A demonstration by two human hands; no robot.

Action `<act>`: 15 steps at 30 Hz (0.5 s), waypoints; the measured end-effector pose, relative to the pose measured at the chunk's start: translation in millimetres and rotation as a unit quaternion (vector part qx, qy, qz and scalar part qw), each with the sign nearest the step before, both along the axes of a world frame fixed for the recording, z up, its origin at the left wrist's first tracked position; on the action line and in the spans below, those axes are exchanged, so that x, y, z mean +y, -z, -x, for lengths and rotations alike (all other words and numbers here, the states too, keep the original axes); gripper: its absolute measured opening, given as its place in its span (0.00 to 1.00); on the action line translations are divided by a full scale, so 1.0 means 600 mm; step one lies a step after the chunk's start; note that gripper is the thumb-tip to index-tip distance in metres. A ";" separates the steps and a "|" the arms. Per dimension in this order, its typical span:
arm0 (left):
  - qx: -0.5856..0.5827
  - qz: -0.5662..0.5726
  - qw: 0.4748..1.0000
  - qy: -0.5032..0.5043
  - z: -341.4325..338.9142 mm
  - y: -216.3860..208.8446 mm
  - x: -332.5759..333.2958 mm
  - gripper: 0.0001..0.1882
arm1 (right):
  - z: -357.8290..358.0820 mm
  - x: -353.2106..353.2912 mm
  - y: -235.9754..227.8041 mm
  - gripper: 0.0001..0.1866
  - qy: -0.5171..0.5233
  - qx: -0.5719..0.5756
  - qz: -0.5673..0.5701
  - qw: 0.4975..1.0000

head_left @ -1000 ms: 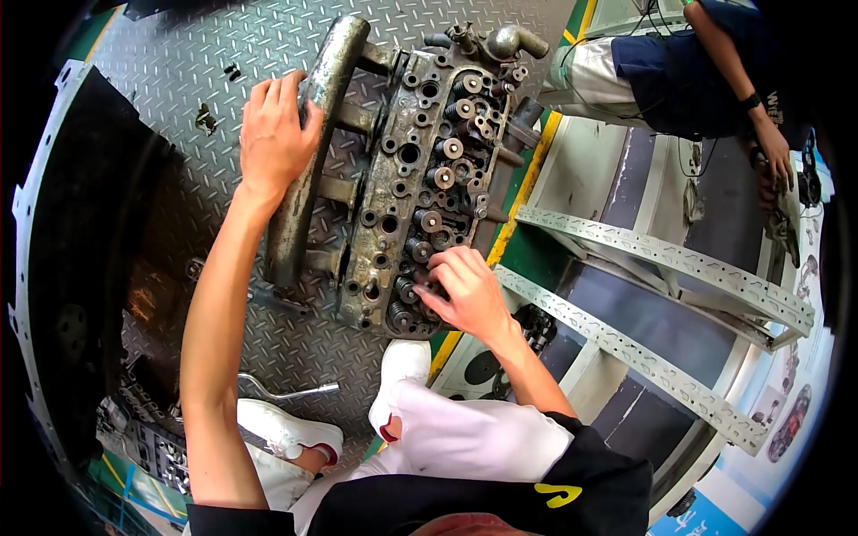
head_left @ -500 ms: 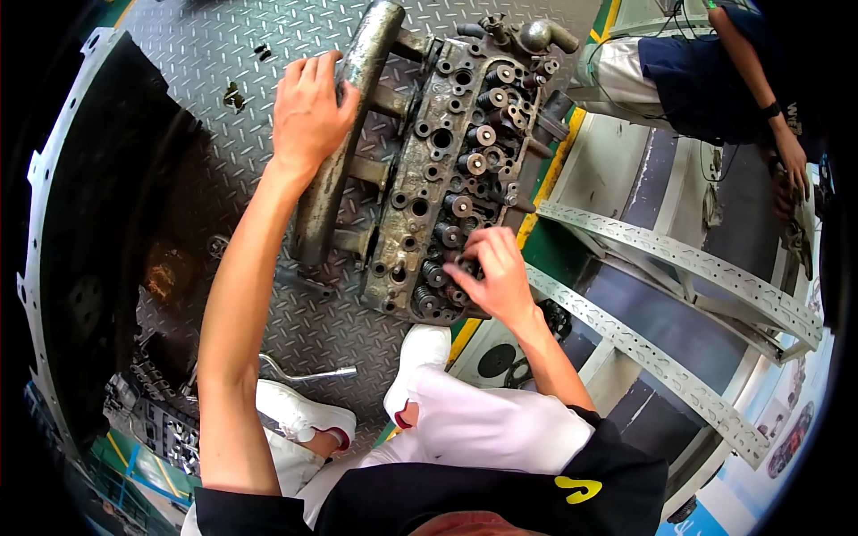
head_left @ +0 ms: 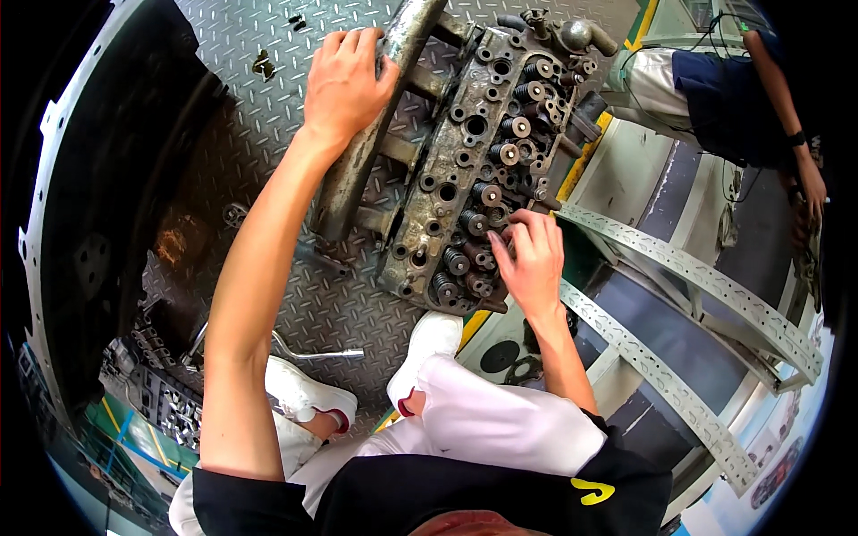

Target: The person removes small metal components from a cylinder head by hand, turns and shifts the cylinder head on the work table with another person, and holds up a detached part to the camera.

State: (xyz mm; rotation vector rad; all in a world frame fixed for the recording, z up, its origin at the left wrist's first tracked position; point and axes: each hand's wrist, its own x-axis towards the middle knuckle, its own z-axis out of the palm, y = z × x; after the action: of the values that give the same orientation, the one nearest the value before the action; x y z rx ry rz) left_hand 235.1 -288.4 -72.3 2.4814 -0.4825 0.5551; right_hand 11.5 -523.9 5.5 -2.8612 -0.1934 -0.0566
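An engine cylinder head, greasy and worn, lies on the floor in front of me, with a row of valve springs along its right half. A thick metal manifold pipe runs down its left side, joined to it by short branches. My left hand is closed over the upper part of this pipe, its thumb on top and its fingertips hidden. Beside the nearer springs, at the right edge of the head, is my right hand. Its fingers are bent, thumb apart from the index finger, and I see nothing held.
A wrench with a bent handle lies by my white shoes. Perforated metal frame rails stand at the right. Another person is at the upper right. A large dark curved part fills the left.
The view has shifted, so the cylinder head sits further right in it. My right hand has drawn off the nearer springs toward the head's right edge. My left hand stays on the pipe.
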 end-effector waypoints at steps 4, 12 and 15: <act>0.051 0.007 0.999 -0.001 0.002 0.006 -0.007 0.18 | 0.019 -0.005 0.003 0.16 -0.007 0.046 -0.094 0.994; 0.121 0.047 0.991 -0.023 0.002 -0.006 -0.018 0.21 | 0.021 -0.004 0.001 0.19 0.015 0.034 -0.075 0.996; 0.130 0.042 0.990 -0.023 0.009 -0.013 -0.016 0.22 | 0.026 0.002 0.005 0.17 0.023 0.016 -0.097 0.995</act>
State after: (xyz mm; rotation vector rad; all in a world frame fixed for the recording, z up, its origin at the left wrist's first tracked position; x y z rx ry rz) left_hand 229.8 -297.9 -64.4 2.4430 -0.2934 0.2568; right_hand -3.9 -522.6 2.5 -2.6700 -0.1080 -0.0362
